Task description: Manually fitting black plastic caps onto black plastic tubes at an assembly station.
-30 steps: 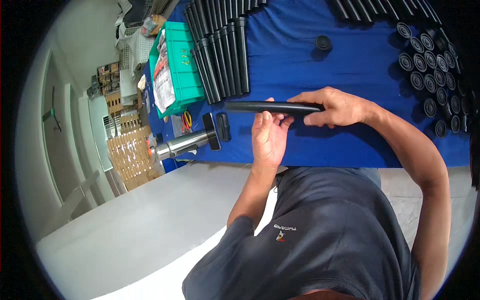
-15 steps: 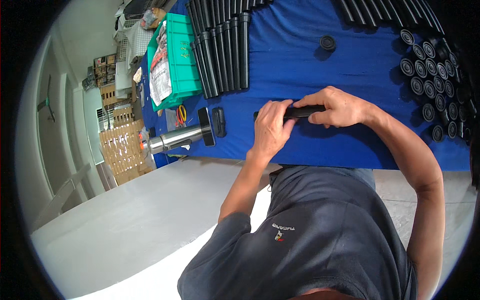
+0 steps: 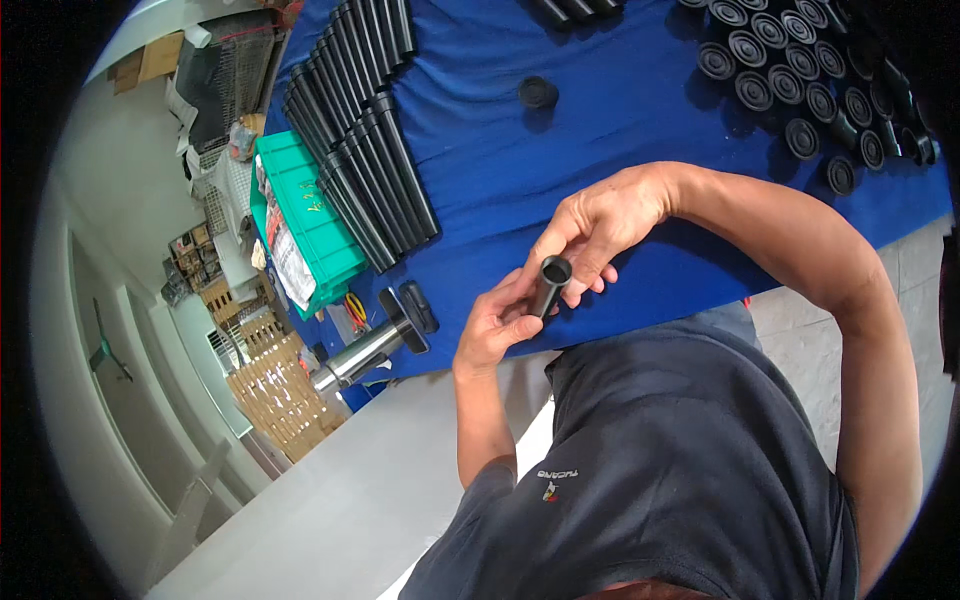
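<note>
A hollow black tube (image 3: 550, 288) is tilted up over the front edge of the table, its open round end facing me. Around its lower part, the fingers and thumb of my left hand (image 3: 490, 325) are closed. My right hand (image 3: 605, 225) grips it near the open end from the right, thumb and fingers on either side. The tube's far end is hidden by my fingers. Beyond my hands, a single round black cap (image 3: 538, 93) with ringed grooves sits on the blue cloth (image 3: 470, 130).
Rows of black tubes (image 3: 375, 180) lie at the left, beside a green crate (image 3: 320, 215). Several capped black pieces (image 3: 770, 75) stand at the far right. A steel flask (image 3: 355, 358), a phone (image 3: 402, 320), a black case (image 3: 418, 305) and yellow-handled scissors (image 3: 356, 308) lie near the left corner.
My hands have drawn the tube toward me and turned it from lying flat to tilted, open end up. The whole view has rotated and shifted.
</note>
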Tool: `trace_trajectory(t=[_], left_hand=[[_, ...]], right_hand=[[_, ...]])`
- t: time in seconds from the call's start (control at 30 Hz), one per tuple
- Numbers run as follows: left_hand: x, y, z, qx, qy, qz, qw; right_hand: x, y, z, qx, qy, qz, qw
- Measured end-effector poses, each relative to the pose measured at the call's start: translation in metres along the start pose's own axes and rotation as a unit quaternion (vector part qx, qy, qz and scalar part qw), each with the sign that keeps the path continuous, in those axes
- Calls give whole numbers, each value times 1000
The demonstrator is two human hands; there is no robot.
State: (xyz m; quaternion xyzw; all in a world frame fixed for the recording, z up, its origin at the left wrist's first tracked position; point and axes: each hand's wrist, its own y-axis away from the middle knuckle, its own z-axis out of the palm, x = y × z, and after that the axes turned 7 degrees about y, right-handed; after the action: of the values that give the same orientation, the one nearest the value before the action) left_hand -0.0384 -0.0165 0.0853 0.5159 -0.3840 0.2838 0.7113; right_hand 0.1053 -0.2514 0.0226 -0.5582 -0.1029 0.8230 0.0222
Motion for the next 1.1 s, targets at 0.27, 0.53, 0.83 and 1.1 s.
trace_trajectory(t=[0.27, 0.53, 0.83, 1.1], left_hand=[[0, -2, -4, -43, 8, -9, 999], [0, -6, 4, -35, 11, 3, 999], [-9, -21, 15, 101, 170, 123, 973], [-19, -21, 0, -16, 423, 216, 880]], right_hand=[[1, 0, -1, 6, -16, -12, 1000], [-3, 2, -3, 29, -15, -19, 999], [-22, 8, -3, 491, 593, -147, 622], [-3, 13, -29, 466, 734, 93, 485]])
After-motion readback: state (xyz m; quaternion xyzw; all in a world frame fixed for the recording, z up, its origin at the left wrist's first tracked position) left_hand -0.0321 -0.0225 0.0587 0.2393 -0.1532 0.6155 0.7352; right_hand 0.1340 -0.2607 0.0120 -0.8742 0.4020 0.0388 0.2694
